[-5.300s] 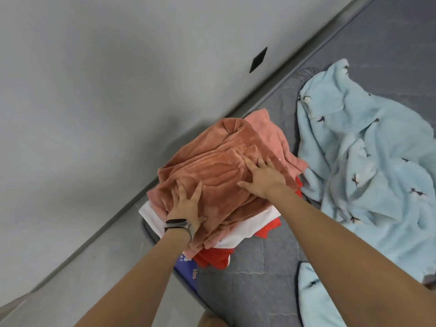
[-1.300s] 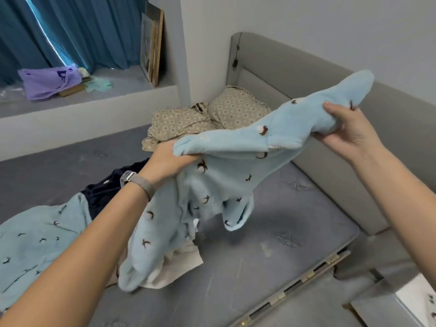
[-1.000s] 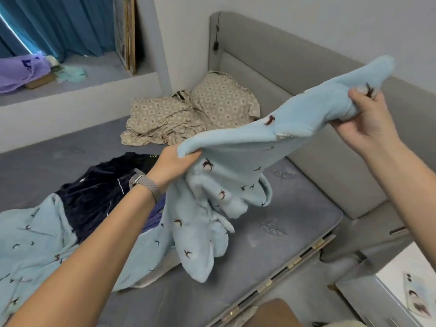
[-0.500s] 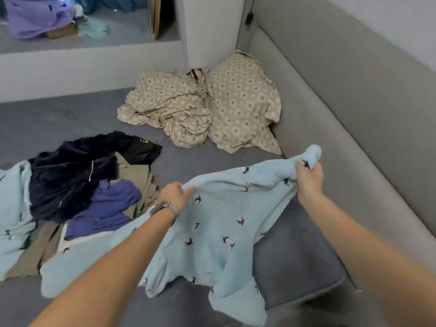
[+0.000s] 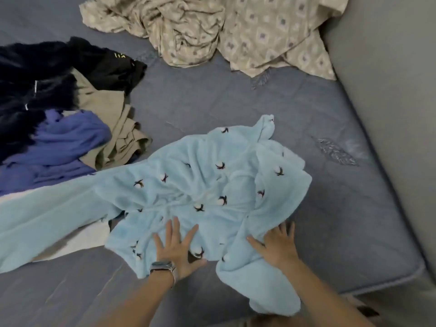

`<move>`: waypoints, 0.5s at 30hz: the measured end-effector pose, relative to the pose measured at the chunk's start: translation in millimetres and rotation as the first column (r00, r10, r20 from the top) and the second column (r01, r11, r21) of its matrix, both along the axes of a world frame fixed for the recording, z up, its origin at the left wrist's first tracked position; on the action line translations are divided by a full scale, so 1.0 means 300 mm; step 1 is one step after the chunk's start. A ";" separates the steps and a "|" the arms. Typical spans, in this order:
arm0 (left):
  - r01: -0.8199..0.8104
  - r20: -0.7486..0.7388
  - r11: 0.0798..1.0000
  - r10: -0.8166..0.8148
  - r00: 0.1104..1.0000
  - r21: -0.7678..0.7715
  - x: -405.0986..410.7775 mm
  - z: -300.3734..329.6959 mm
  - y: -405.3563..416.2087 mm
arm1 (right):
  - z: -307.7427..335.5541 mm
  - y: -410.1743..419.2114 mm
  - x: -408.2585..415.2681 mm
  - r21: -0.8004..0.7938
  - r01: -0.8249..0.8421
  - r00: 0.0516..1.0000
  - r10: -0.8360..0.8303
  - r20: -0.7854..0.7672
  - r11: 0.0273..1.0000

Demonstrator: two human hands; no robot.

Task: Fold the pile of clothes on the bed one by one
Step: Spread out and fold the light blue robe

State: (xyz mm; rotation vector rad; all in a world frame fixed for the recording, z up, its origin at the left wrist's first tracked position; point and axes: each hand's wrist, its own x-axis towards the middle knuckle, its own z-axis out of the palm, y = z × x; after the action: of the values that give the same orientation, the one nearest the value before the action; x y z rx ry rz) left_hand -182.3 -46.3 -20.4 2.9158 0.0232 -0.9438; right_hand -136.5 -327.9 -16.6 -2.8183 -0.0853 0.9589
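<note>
A light blue fleece garment (image 5: 212, 185) with small dark bird motifs lies crumpled on the grey mattress (image 5: 330, 208). My left hand (image 5: 177, 249), with a watch on the wrist, presses flat on its near edge with fingers spread. My right hand (image 5: 276, 246) lies flat with straight fingers on the garment's right side. To the left sits the pile of clothes (image 5: 59, 109): a dark fuzzy piece, a blue piece, a khaki piece and another light blue fleece piece (image 5: 47, 215).
A beige patterned sheet (image 5: 224, 31) is bunched at the head of the bed. The grey padded bed frame (image 5: 389, 114) runs along the right side. The mattress corner (image 5: 415, 270) lies near right.
The blue fleece garment was held up in the air by both hands; it has come down onto the mattress. Both hands have let go and now lie flat on it.
</note>
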 end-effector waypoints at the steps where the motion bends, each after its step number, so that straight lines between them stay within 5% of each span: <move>1: 0.003 0.064 1.000 -0.003 0.998 -0.001 -0.031 -0.079 0.001 | -0.058 0.010 -0.037 0.020 0.017 0.995 -0.019 0.095 1.000; 5: 0.083 0.405 0.996 -0.091 0.910 0.038 -0.106 -0.267 0.017 | -0.235 0.007 -0.093 0.198 0.094 0.820 -0.189 0.541 0.976; 9: 0.069 0.586 0.998 -0.055 0.808 -0.001 -0.117 -0.296 0.006 | -0.290 -0.011 -0.099 0.192 0.073 0.760 -0.180 0.624 0.979; 15: 0.005 0.540 0.994 0.053 0.840 -0.105 -0.125 -0.291 -0.005 | -0.289 -0.016 -0.100 0.260 0.032 0.703 -0.206 0.680 0.965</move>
State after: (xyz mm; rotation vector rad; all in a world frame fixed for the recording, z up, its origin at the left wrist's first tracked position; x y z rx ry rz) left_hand -220.0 -47.7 -107.6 2.9574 -0.0223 -0.0779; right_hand -166.5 -332.8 -103.2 -2.7439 -0.0913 -0.2041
